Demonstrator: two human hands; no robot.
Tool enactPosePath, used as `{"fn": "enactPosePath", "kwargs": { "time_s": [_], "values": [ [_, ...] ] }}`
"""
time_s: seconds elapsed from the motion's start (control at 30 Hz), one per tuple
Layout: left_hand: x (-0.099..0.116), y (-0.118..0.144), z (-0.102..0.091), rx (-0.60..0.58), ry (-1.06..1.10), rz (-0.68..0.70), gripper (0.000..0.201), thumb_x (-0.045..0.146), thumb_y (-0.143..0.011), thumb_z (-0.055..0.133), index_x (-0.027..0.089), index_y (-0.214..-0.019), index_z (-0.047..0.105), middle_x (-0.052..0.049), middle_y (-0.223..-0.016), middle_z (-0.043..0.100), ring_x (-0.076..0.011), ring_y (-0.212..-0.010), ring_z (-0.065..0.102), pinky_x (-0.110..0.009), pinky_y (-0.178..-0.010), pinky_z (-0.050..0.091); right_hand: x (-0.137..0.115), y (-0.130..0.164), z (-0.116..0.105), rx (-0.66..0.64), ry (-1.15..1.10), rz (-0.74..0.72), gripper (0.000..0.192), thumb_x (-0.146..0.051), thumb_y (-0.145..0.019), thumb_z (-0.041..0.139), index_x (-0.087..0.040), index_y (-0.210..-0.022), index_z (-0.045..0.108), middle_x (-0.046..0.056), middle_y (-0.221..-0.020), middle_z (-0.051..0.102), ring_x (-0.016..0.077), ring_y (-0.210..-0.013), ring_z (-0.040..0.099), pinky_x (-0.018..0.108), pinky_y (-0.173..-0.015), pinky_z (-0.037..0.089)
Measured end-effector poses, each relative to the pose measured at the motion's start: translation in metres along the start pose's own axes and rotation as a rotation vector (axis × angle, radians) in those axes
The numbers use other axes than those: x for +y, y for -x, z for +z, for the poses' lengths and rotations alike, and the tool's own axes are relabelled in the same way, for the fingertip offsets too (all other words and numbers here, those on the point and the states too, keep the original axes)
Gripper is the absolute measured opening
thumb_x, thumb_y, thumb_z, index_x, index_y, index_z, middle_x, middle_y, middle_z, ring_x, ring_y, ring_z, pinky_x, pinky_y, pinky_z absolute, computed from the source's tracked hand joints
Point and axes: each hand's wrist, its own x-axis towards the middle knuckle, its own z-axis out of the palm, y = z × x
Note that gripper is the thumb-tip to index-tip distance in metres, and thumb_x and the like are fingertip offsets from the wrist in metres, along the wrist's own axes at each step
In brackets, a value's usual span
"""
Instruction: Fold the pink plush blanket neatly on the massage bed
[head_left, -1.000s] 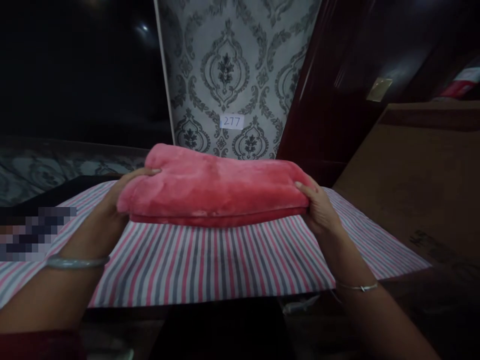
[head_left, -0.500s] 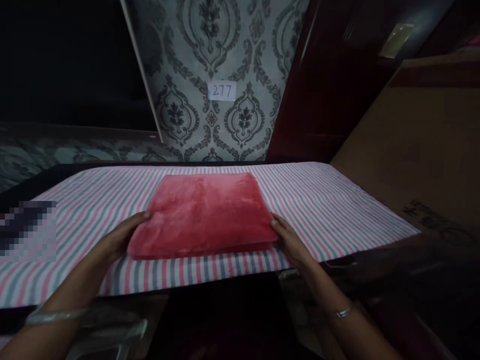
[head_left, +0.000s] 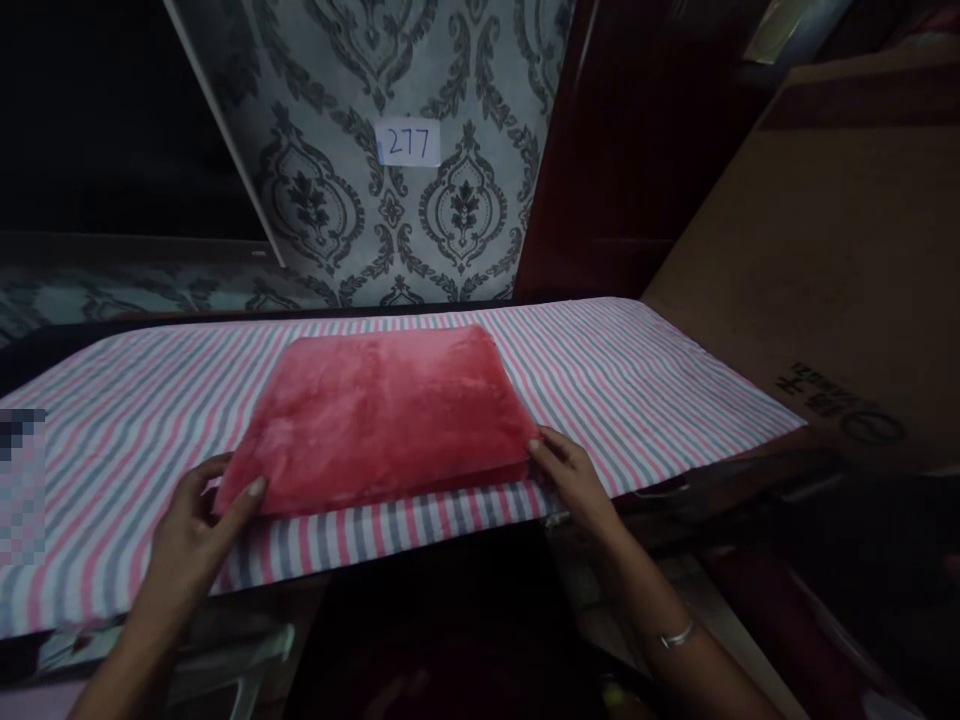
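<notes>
A folded red plush blanket lies flat on a striped cloth in pink, grey and white. My left hand grips the blanket's near left corner, the thumb on top and the fingers round the left edge. At the near right corner, my right hand pinches the blanket's edge between thumb and fingers. Part of the fingers of each hand is hidden by the blanket. On my right wrist is a thin metal bracelet.
A large cardboard box stands right of the cloth. Behind, a dark television screen and a paper marked 277 are on the patterned wall, beside a dark red panel. Below the cloth's left front edge shows a pale stool-like frame.
My left hand has shifted toward the blanket's near left corner, its thumb now on top. My right hand stays at the right edge. The view has turned slightly right and down.
</notes>
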Motion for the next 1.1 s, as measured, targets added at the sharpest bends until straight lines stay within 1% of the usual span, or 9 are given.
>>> {"fn": "enactPosePath", "kwargs": {
  "time_s": [0.17,0.3,0.4,0.53,0.63,0.73,0.8,0.93,1.1],
  "values": [
    [0.0,0.004,-0.002,-0.05,0.082,-0.009,0.069,0.071,-0.047,0.076,0.023,-0.097,0.066,-0.002,-0.1,0.069,-0.0244,-0.096,0.062,-0.032,-0.089,0.05,-0.008,0.0,0.002,0.024,-0.143,0.056,0.043,-0.056,-0.067,0.08,-0.019,-0.083,0.063,-0.009,-0.052,0.043,0.0078,-0.046,0.035,0.023,-0.045,0.027],
    [-0.001,0.002,-0.006,-0.019,0.06,-0.009,0.069,0.077,-0.051,0.073,0.022,-0.092,0.065,0.0,-0.089,0.068,-0.0202,-0.082,0.06,-0.03,-0.078,0.049,-0.008,0.001,0.0,0.036,-0.229,0.081,0.042,-0.053,-0.064,0.083,-0.021,-0.078,0.059,-0.008,-0.054,0.046,0.0078,-0.048,0.038,0.023,-0.046,0.027],
    [-0.006,0.001,-0.007,-0.047,0.004,-0.017,0.07,0.081,-0.049,0.071,0.021,-0.084,0.066,0.001,-0.079,0.066,-0.0199,-0.077,0.059,-0.029,-0.072,0.048,-0.002,0.005,-0.006,-0.043,-0.188,0.173,0.042,-0.054,-0.065,0.081,-0.02,-0.077,0.06,-0.007,-0.053,0.048,0.0079,-0.048,0.039,0.022,-0.046,0.027],
    [-0.023,0.0,-0.01,-0.037,0.013,0.005,0.069,0.079,-0.054,0.07,0.023,-0.093,0.067,-0.001,-0.09,0.072,-0.0232,-0.084,0.065,-0.032,-0.077,0.052,0.003,0.013,-0.016,-0.019,-0.144,0.185,0.046,-0.051,-0.064,0.081,-0.021,-0.095,0.064,-0.006,-0.061,0.053,0.0088,-0.05,0.043,0.022,-0.047,0.03],
    [-0.036,0.0,-0.014,-0.033,-0.022,0.041,0.067,0.076,-0.058,0.069,0.025,-0.101,0.066,-0.002,-0.098,0.074,-0.0258,-0.092,0.067,-0.034,-0.079,0.055,0.007,0.016,-0.019,-0.029,-0.044,0.19,0.041,-0.052,-0.064,0.08,-0.021,-0.086,0.063,-0.006,-0.059,0.05,0.009,-0.049,0.042,0.023,-0.046,0.031],
    [-0.044,0.0,-0.018,-0.088,-0.106,0.094,0.068,0.073,-0.055,0.071,0.026,-0.104,0.064,-0.002,-0.098,0.073,-0.027,-0.089,0.068,-0.036,-0.08,0.056,0.009,0.018,-0.018,-0.052,0.042,0.201,0.04,-0.054,-0.064,0.078,-0.02,-0.077,0.062,-0.007,-0.057,0.047,0.0077,-0.048,0.037,0.023,-0.045,0.029],
    [-0.044,0.002,-0.02,-0.103,-0.149,0.127,0.068,0.069,-0.055,0.071,0.025,-0.106,0.062,-0.003,-0.101,0.073,-0.0272,-0.089,0.067,-0.038,-0.082,0.055,0.009,0.019,-0.015,-0.03,0.044,0.201,0.042,-0.054,-0.064,0.078,-0.02,-0.083,0.062,-0.006,-0.061,0.05,0.0071,-0.049,0.037,0.022,-0.044,0.029],
    [-0.039,0.01,-0.017,-0.104,-0.118,0.181,0.057,0.061,-0.068,0.065,0.021,-0.109,0.06,-0.008,-0.113,0.07,-0.0267,-0.101,0.065,-0.038,-0.091,0.051,0.007,0.022,-0.009,0.022,-0.015,0.24,0.059,-0.055,-0.06,0.082,-0.024,-0.103,0.056,-0.005,-0.071,0.057,0.008,-0.048,0.045,0.019,-0.04,0.03],
    [-0.037,0.016,-0.01,-0.107,-0.078,0.199,0.046,0.052,-0.076,0.06,0.02,-0.109,0.059,-0.007,-0.108,0.069,-0.0243,-0.1,0.064,-0.037,-0.093,0.049,0.008,0.024,-0.007,0.008,0.015,0.323,0.084,-0.056,-0.054,0.088,-0.027,-0.122,0.047,-0.006,-0.068,0.058,0.0124,-0.047,0.052,0.021,-0.038,0.037]
  ]
}}
